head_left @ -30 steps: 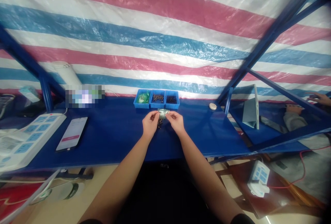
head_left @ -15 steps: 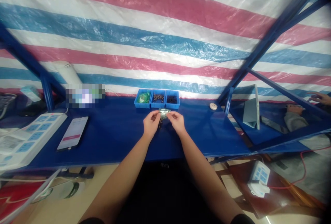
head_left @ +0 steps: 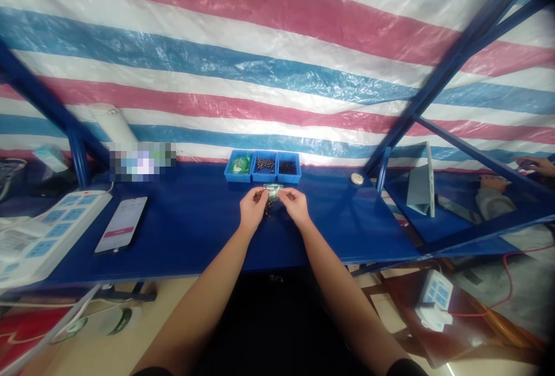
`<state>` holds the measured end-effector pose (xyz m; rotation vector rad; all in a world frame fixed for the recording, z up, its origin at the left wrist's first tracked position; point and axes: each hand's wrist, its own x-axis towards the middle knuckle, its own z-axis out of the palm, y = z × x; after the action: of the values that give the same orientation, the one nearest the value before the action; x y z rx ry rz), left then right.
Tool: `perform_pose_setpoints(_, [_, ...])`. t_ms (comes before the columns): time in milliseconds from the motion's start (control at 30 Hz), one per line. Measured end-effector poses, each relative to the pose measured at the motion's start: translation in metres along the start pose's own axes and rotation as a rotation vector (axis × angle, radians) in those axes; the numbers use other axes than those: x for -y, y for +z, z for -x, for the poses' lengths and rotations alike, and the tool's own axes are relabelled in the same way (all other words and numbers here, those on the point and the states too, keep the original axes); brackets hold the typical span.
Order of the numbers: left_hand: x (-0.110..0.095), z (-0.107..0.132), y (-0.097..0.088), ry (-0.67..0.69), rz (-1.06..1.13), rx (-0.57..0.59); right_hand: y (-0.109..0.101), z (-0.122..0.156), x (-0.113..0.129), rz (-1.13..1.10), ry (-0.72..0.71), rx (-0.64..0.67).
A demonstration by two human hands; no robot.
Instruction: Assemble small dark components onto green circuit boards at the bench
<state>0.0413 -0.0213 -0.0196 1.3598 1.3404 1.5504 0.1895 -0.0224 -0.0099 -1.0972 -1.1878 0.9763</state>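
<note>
Both of my hands meet at the middle of the blue table, pinching a small clear plastic bag (head_left: 273, 191) by its two sides. My left hand (head_left: 254, 209) holds the bag's left edge, and my right hand (head_left: 295, 205) holds its right edge. Just under the bag, a little heap of dark beads (head_left: 269, 209) lies on the tabletop, partly hidden by my left hand. Beyond my hands stands a blue three-compartment parts tray (head_left: 262, 159): green-bagged items sit on the left, brown beads (head_left: 265, 165) in the middle, and darker beads (head_left: 287, 167) on the right.
The blue table (head_left: 186, 243) carries a smartphone (head_left: 121, 225) and a white power strip (head_left: 56, 228) at left, and a small round disc (head_left: 356, 179) at right. Beyond a blue steel frame (head_left: 384, 168), a co-worker's hand (head_left: 535, 165) rests near a propped grey tablet (head_left: 420, 188).
My hands and the small bag stay almost in place, with only slight shifts of the fingers. The bag sits a touch lower than half a second ago.
</note>
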Motion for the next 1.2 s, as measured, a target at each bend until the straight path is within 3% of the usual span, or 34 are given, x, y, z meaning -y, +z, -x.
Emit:
perform_pose_setpoints(367, [-0.006, 0.001, 0.000, 0.034, 0.010, 0.008, -0.001, -0.001, -0.004, 0.048, -0.047, -0.004])
perform_pose_setpoints(533, [-0.007, 0.002, -0.003, 0.143, -0.137, -0.048, -0.001, 0.001, 0.001, 0.069, -0.052, -0.059])
perform_pose_setpoints(700, [-0.008, 0.004, -0.002, 0.052, -0.069, -0.011, 0.000, 0.001, 0.005, -0.038, 0.035, -0.019])
perform_pose_setpoints(833, [-0.011, 0.006, -0.002, 0.042, 0.019, 0.058, -0.001, 0.000, 0.004, -0.104, 0.043, -0.069])
perform_pose_setpoints(1200, [-0.007, 0.003, -0.001, 0.097, -0.075, 0.045, -0.001, -0.001, -0.002, -0.001, -0.083, -0.036])
